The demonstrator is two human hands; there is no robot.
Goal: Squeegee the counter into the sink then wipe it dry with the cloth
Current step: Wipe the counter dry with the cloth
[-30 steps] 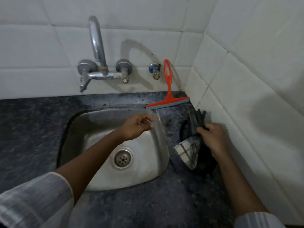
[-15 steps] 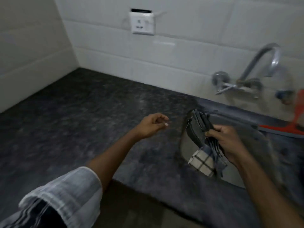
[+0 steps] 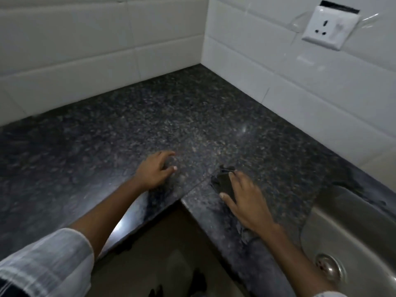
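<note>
Pressing my right hand (image 3: pixel 246 200) down on the dark cloth (image 3: pixel 222 183), I have it flat against the worktop (image 3: pixel 171 116), just right of the seam where the two speckled granite slabs meet at the inner corner. My fingers are spread over the cloth with the thumb on its near side, so the hand is laid open on top of it instead of clenched round it; only the cloth's far and left edges show from under my palm, with a loose thread at its far tip. The cloth is bunched small and looks nearly black here.

My left hand (image 3: pixel 156 170) is just left of that seam, apart from the cloth, holding nothing. Its fingers are loosely curled and slightly blurred; I cannot tell whether the fingertips touch the stone or sit just above it. My pale sleeve (image 3: pixel 47 260) fills the near left corner.

The sink (image 3: pixel 347 230) lies to the near right, a steel basin sunk into the worktop, with its round drain (image 3: pixel 327 267) showing near the bottom edge. My right forearm crosses the stone strip between the sink and the worktop's front edge.

White wall tiles (image 3: pixel 85 46) run along the far side of both slabs and meet in a corner. A white socket plate (image 3: pixel 331 26) is fixed on the right-hand wall, far right, well apart from my hands.
</note>
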